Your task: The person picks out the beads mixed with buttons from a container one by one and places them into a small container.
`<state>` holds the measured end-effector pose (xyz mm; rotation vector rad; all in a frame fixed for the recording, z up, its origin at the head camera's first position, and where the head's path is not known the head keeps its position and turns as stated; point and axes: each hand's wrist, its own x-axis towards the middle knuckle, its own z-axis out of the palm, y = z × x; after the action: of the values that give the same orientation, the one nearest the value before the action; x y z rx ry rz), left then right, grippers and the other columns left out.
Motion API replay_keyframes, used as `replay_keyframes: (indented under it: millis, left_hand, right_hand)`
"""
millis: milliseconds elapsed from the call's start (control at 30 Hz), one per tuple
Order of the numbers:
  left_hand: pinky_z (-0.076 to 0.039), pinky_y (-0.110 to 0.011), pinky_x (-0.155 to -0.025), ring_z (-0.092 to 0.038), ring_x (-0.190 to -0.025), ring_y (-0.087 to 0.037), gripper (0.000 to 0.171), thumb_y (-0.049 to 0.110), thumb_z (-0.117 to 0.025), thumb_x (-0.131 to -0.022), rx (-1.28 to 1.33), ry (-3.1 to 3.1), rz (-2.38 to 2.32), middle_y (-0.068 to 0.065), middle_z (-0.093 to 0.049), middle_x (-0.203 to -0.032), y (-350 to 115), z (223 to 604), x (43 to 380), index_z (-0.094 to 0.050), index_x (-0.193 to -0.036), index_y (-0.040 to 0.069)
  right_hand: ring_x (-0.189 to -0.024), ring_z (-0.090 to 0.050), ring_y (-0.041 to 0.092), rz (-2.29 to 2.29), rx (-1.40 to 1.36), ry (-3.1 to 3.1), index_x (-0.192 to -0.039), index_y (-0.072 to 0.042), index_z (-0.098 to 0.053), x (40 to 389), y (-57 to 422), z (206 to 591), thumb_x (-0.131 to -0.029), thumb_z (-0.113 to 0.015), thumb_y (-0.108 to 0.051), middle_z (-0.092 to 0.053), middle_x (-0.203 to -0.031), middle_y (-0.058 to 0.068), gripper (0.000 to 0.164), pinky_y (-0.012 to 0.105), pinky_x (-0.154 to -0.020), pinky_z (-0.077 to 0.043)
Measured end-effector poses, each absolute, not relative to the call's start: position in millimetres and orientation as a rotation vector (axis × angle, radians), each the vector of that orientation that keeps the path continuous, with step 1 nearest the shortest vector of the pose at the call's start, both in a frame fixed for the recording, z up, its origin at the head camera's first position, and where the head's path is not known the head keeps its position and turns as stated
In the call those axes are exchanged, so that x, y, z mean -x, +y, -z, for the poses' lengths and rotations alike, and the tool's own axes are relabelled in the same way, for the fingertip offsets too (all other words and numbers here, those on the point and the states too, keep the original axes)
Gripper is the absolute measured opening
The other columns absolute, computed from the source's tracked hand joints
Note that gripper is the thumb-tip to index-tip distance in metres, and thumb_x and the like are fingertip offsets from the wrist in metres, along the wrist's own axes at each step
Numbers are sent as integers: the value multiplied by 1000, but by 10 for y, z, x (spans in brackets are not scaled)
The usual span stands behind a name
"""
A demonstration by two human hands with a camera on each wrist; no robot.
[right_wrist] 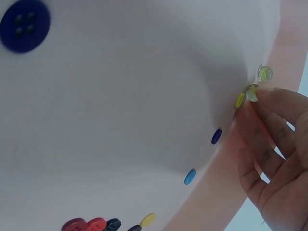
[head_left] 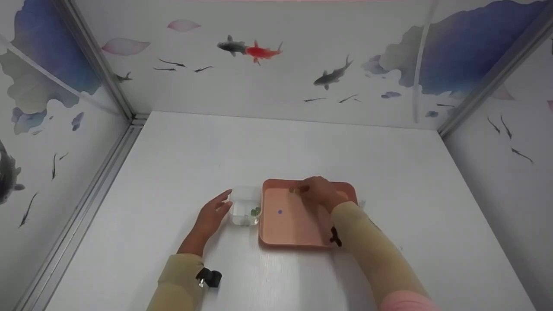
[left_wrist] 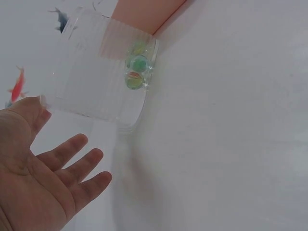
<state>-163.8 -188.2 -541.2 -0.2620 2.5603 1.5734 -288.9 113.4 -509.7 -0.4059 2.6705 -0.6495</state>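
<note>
In the right wrist view, my right hand (right_wrist: 279,144) pinches a clear glass marble (right_wrist: 251,93) between thumb and finger, at the tray's edge. A second marble (right_wrist: 265,73) lies close beside it, and a yellow button (right_wrist: 239,100) is just under the fingertips. The head view has this right hand over the far part of the pink tray (head_left: 276,231). My left hand (left_wrist: 43,173), fingers apart and relaxed, touches the side of a clear plastic container (left_wrist: 86,72). Several green-tinted marbles (left_wrist: 135,81) sit inside that container, which stands against the tray's left side.
More buttons lie in the tray: a large dark blue button (right_wrist: 25,26), a light blue button (right_wrist: 190,176), a red button (right_wrist: 96,224) and others along the edge. White printed panels (head_left: 276,86) wall the white table (head_left: 207,147) at the back and both sides.
</note>
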Motion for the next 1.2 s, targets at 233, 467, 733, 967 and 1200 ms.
replay_keyframes:
  millis: [233, 467, 733, 967, 1200]
  left_hand:
    - [-33, -56, -109, -39, -136, -37, 48, 28, -48, -103, 288, 2555, -1564, -12, -41, -150, -1877, 5414, 1647, -40, -149, 19]
    - [-34, -55, -109, -38, -137, -36, 47, 28, -49, -102, 316, 2546, -1567, -10, -40, -151, -1870, 5423, 1651, -41, -148, 20]
    - [-34, -55, -108, -40, -135, -36, 47, 27, -49, -102, 304, 2567, -1563, -11, -41, -150, -1866, 5435, 1660, -41, -148, 19]
    - [-36, -55, -107, -40, -135, -37, 47, 25, -51, -102, 296, 2557, -1605, -14, -45, -147, -1866, 5443, 1653, -43, -147, 19]
    - [-36, -55, -107, -40, -135, -38, 47, 25, -51, -102, 301, 2556, -1603, -15, -45, -147, -1865, 5421, 1655, -42, -147, 18]
  right_hand:
    - [-113, -57, 23, 611, 407, 2681, -120, -17, -70, 2887, 1106, 5113, -93, -67, -28, -66, -120, 5, 30, 42, -100, -45]
    - [-115, -57, 25, 580, 411, 2705, -117, -15, -72, 2907, 1092, 5145, -93, -67, -26, -67, -119, 6, 27, 44, -101, -44]
    - [-117, -57, 25, 582, 415, 2711, -121, -16, -70, 2924, 1101, 5158, -93, -66, -25, -66, -121, 7, 30, 43, -102, -44]
    - [-120, -55, 23, 629, 436, 2696, -122, -21, -69, 2908, 1129, 5170, -94, -65, -24, -64, -125, 5, 29, 42, -102, -44]
    - [-116, -57, 21, 642, 393, 2692, -120, -20, -71, 2919, 1103, 5155, -92, -68, -26, -66, -122, 4, 29, 41, -102, -44]
